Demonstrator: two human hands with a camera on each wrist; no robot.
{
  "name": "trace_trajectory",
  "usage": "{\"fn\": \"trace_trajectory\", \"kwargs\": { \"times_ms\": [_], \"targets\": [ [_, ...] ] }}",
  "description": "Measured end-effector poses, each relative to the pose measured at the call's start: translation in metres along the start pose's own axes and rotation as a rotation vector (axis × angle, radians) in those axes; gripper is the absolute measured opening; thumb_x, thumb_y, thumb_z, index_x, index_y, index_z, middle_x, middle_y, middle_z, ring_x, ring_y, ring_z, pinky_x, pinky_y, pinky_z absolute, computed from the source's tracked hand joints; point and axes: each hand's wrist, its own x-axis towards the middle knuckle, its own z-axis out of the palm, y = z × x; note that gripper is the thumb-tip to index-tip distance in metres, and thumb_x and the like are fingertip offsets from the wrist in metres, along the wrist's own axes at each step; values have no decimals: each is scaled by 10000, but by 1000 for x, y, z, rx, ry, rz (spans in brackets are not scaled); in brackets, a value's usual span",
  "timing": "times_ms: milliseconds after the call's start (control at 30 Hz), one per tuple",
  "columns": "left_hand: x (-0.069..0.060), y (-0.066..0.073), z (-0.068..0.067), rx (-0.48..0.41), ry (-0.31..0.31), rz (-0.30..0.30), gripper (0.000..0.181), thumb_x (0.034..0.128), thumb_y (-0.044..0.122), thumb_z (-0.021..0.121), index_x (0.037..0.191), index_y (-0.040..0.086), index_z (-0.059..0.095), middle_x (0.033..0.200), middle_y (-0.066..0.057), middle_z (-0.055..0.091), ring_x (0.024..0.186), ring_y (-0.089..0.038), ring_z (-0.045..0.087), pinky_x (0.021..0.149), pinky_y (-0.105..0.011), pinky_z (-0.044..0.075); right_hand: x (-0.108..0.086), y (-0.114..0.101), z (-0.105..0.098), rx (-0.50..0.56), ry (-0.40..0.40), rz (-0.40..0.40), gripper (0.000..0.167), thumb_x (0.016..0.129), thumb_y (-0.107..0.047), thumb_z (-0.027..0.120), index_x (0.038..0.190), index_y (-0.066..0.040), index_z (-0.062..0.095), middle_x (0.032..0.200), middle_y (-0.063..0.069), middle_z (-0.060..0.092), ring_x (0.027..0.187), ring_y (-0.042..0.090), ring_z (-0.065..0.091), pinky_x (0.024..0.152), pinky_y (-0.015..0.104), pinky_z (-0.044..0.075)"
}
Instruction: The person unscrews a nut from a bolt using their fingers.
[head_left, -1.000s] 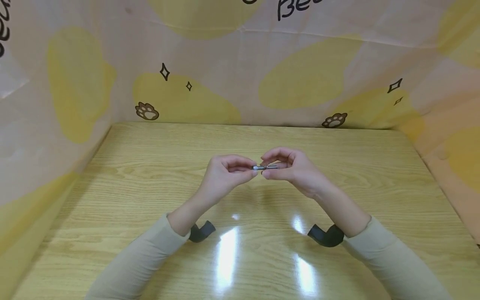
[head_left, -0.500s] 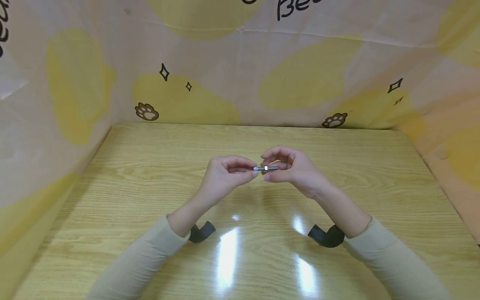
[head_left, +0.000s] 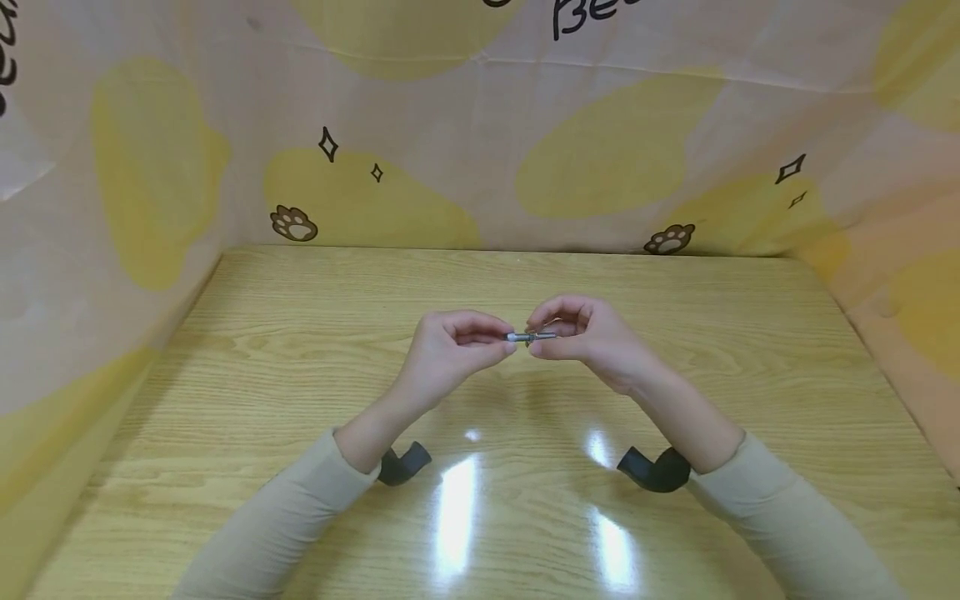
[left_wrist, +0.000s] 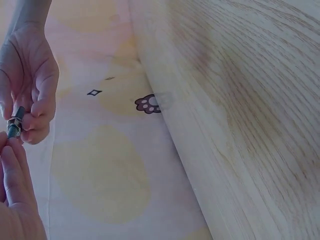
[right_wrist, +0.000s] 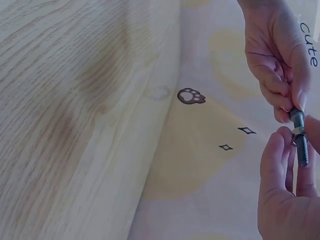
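1. The left hand pinches a bolt near its head between thumb and fingertips.
2. The right hand holds its fingers narrowly around a hex nut on the shank; the threaded tip juts past it.
3. Both hands hold the bolt above the wood-grain table, well apart from its side edges; its far edge meets patterned cloth.

The right hand has shifted its grip, the thumb now raised nearer the bolt's nut.
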Motion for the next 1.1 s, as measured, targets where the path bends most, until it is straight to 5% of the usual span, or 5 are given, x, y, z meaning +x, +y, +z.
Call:
{"fn": "trace_trajectory", "kwargs": {
  "times_ms": [267, 533, 800, 1100],
  "targets": [
    [0, 0, 1, 2, -1, 4, 169, 803, 53, 725, 943, -34, 689, 917, -119, 689, 803, -211, 675, 743, -329, 565, 0, -3, 3, 4, 15, 56, 73, 916, -74, 560, 942, -53, 625, 813, 59, 652, 710, 159, 648, 709, 288, 563],
    [0, 1, 1, -7, -5, 17, 149, 802, 32, 719, 933, -36, 694, 903, -120, 691, 791, -217, 677, 731, -335, 568, -1, -2, 1, -20, 1, 6, 202, 804, 72, 650, 967, -43, 624, 910, 33, 660, 817, 146, 649, 792, 287, 541],
    [0, 2, 1, -6, 1, 29, 151, 802, 27, 718, 934, -41, 689, 904, -124, 691, 790, -217, 679, 732, -335, 568, -1, -5, 2, -5, 21, 52, 83, 922, -94, 556, 960, -56, 619, 816, 44, 656, 707, 151, 646, 718, 291, 561],
    [-1, 3, 0, -7, 2, 29, 148, 797, 10, 716, 930, -48, 689, 903, -128, 691, 788, -214, 678, 726, -332, 569, -1, -2, -1, -7, -4, -10, 232, 783, 98, 648, 939, -73, 623, 874, 23, 661, 789, 130, 645, 760, 264, 544]
  ]
}}
